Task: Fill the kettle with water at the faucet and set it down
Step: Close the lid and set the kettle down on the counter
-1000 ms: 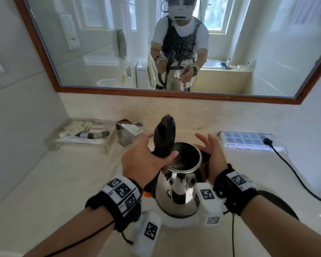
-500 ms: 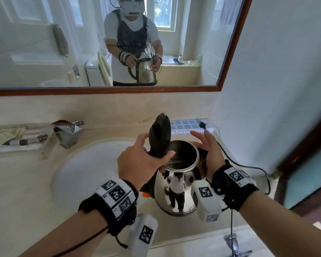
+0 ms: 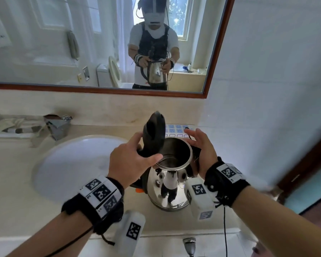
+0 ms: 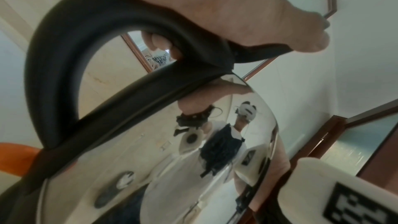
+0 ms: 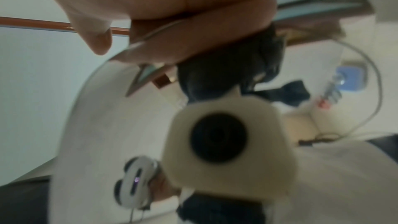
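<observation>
Carried rightward past the sink basin, the steel kettle hangs lid-up; left hand grips its handle, right hand seemingly flat, fingers apart, against its side.

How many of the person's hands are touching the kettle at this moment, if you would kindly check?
2. The left hand grips the kettle by its black handle; the right hand rests against its far side.

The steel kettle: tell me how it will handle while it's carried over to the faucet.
The kettle probably feels light now: its open mouth shows a bare steel inside, no water seen. The polished body looks slippery, so the left hand wrapped round the black handle is the safer hold. The upright lid may flop shut if tilted.
</observation>
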Tool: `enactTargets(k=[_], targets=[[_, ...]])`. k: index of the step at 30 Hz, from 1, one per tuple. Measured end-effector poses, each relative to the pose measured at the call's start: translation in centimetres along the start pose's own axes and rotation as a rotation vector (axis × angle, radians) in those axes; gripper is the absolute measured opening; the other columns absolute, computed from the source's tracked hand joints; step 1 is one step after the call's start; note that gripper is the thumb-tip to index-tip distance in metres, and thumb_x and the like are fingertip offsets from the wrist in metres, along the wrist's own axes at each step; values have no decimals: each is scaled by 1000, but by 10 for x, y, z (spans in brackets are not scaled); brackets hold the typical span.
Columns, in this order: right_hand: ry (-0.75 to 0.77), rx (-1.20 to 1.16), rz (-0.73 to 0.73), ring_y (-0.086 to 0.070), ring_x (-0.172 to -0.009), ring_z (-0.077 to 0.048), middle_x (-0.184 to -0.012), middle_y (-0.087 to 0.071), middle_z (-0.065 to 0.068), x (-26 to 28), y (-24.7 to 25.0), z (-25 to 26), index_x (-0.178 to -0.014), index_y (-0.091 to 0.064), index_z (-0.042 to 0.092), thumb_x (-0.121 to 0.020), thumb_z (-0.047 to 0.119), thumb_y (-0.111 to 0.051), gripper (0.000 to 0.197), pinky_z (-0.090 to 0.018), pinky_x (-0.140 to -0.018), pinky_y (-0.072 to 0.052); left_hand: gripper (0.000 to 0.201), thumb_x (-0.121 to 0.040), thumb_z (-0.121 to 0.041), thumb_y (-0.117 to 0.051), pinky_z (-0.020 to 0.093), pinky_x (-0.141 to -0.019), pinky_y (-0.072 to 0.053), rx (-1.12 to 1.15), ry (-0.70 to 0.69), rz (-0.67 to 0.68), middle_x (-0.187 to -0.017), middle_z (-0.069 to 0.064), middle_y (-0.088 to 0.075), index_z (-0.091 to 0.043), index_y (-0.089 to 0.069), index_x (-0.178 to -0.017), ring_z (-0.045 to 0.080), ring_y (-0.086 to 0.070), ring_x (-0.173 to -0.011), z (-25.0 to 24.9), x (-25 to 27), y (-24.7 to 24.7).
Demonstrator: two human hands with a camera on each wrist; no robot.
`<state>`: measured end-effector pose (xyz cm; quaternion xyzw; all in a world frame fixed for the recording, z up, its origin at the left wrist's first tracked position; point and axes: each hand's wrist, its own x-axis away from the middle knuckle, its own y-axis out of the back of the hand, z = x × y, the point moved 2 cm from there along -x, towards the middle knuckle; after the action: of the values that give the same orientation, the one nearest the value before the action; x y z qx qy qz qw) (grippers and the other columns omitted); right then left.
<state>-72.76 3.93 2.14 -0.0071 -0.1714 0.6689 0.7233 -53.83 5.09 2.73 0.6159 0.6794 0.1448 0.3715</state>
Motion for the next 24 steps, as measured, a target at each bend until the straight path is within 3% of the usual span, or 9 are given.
enactTargets(k=[7,10,12,14,16,18,20,21,24], targets=[[17,6,71,-69,-58,-16,-60,-74,6,25,1,2,-51,-75,33,-89,47,-41,53,-30,-64,-52,77,-51,-60,-32,24,-57,-41,19,-33,-37,-65,-1,-67,-27,-54,-117,14,-57,-57,-11,20,7],[35,29,60,-68,-68,-23,-66,-74,2,35,-2,2,-55,-76,33,-88,49,-42,50,-31,-65,-52,73,-57,-63,-33,22,-56,-37,25,5,-75,-54,-6,-58,-28,-55,-117,8,-54,-54,-12,29,13],[49,44,58,-68,-78,-33,-81,-74,-6,43,-8,2,-57,-76,33,-88,50,-43,48,-35,-70,-52,64,-65,-70,-50,20,-58,-39,6,45,-101,-58,-7,-60,-31,-55,-116,6,-57,-59,-12,34,17],[55,69,58,-63,-95,-50,-110,-68,-26,52,-16,1,-52,-74,36,-88,51,-42,50,-37,-75,-48,61,-64,-68,-62,19,-59,-40,-22,78,-121,-59,-7,-59,-33,-55,-114,6,-58,-62,-13,38,22],[51,59,61,-60,-83,-48,-122,-58,-31,61,-23,0,-53,-75,36,-87,51,-45,48,-31,-61,-46,63,-62,-68,-63,21,-60,-42,-27,101,-117,-60,-7,-59,-33,-55,-114,8,-58,-64,-12,42,28],[75,47,77,-54,-68,-33,-111,-62,-34,64,-26,-5,-67,-78,35,-88,46,-48,38,-25,-49,-40,66,-61,-71,-61,25,-64,-46,-13,119,-102,-65,-7,-61,-32,-55,-114,11,-60,-68,-8,45,33],[120,41,56,-60,-77,-31,-104,-66,-21,64,-27,-9,-101,-73,31,-87,34,-54,23,-29,-59,-48,66,-59,-73,-60,27,-66,-48,-2,130,-96,-67,-6,-63,-32,-56,-111,12,-61,-69,-5,49,37],[141,60,44,-62,-83,-31,-104,-67,-17,64,-27,-12,-111,-67,30,-83,31,-59,29,-33,-68,-50,65,-58,-73,-59,28,-67,-49,3,133,-99,-67,-6,-63,-32,-57,-109,12,-61,-70,-3,50,38],[146,122,42,-53,-84,-35,-101,-67,-18,68,-29,-16,-111,-65,32,-75,28,-61,37,-40,-71,-47,63,-56,-77,-55,31,-68,-52,30,146,-117,-66,-6,-63,-32,-58,-100,12,-61,-68,1,58,40]])
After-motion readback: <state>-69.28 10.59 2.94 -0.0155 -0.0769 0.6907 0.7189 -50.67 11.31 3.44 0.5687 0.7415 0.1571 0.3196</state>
